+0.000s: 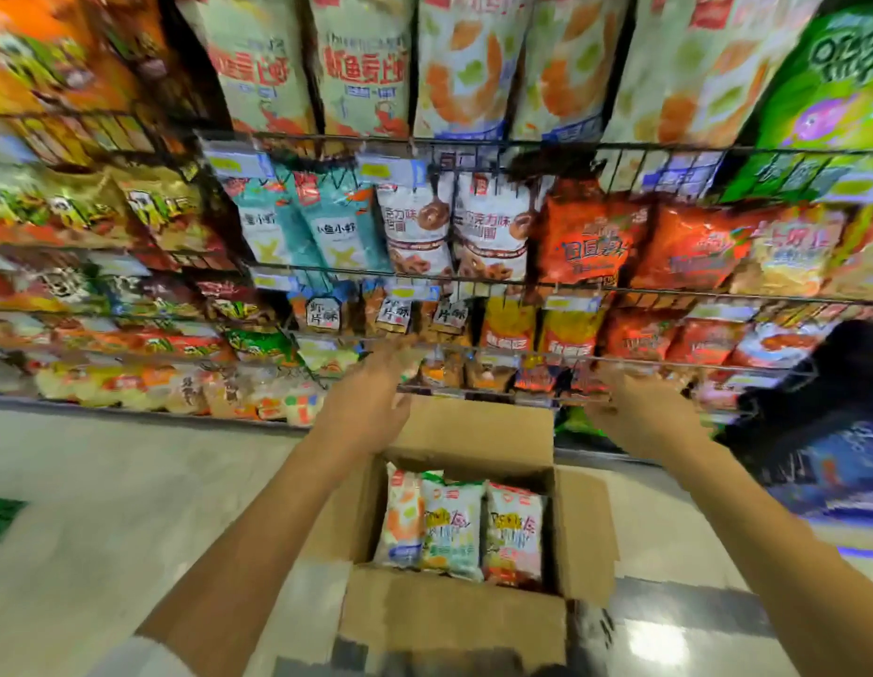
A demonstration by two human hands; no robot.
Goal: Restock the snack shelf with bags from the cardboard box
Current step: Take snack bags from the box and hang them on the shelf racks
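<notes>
An open cardboard box [454, 623] stands on the floor below me, with three snack bags [456, 527] upright inside it. Above it rises the wire snack shelf [498, 285], packed with rows of colourful bags. My left hand [371, 398] reaches toward the lower shelf rail with fingers extended, holding nothing that I can see. My right hand [629, 408] is at the lower wire rail on the right, fingers at the small orange bags [546, 378] there; the blur hides whether it grips one.
Another shelf unit with snack bags [107, 285] runs along the left. Pale tiled floor [107, 505] lies left of the box. A dark blue display [815, 432] sits at the right. The box's flaps [585, 530] stand open.
</notes>
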